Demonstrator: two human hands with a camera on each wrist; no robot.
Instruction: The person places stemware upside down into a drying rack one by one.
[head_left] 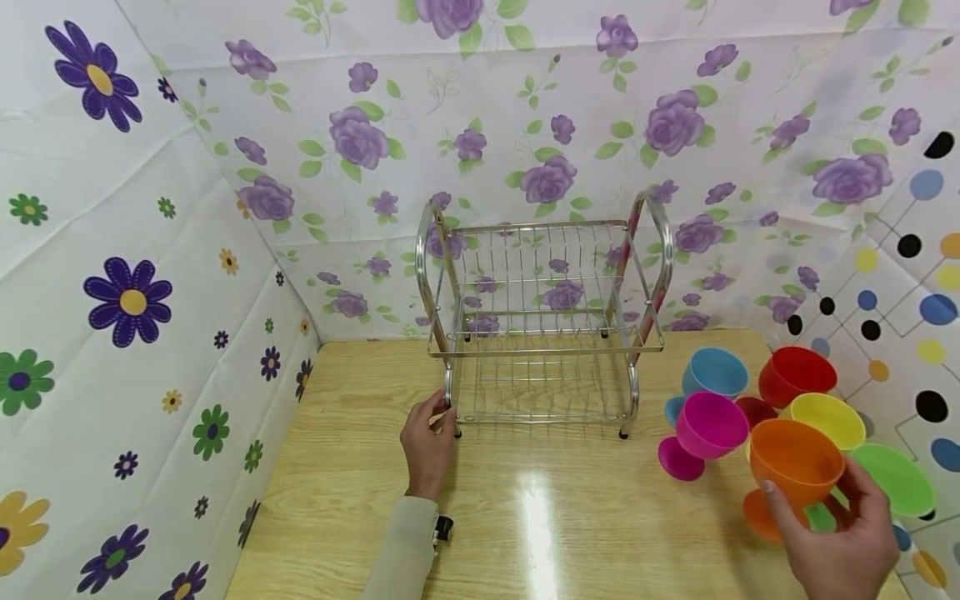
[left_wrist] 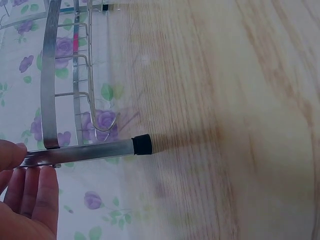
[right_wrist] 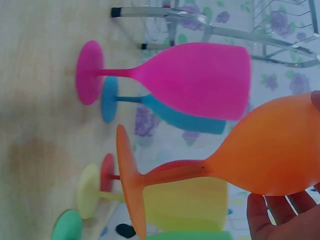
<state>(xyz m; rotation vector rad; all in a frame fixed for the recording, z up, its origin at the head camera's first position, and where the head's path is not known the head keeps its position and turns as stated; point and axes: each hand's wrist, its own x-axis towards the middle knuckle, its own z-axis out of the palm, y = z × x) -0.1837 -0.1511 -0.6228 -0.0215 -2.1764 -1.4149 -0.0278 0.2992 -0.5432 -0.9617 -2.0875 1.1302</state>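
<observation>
A two-tier metal dish rack (head_left: pixel 546 353) stands at the back of the table. My left hand (head_left: pixel 431 446) holds its front left leg low down, and in the left wrist view thumb and fingers pinch that leg (left_wrist: pixel 95 153) above its black foot cap. At the right, my right hand (head_left: pixel 847 542) grips an orange plastic goblet (head_left: pixel 795 467) by the bowl, thumb on the near side. The goblet leans a little in the right wrist view, its round foot (right_wrist: pixel 129 175) below. Close behind it stand a pink goblet (head_left: pixel 712 427) and a yellow goblet (head_left: pixel 828 421).
A blue goblet (head_left: pixel 714 373), a red goblet (head_left: pixel 797 375) and a green goblet (head_left: pixel 896 479) complete the cluster on the right. Patterned cloth walls (head_left: pixel 480 108) enclose the wooden table (head_left: pixel 360 500) at the back and both sides. Light glares off the tabletop's middle.
</observation>
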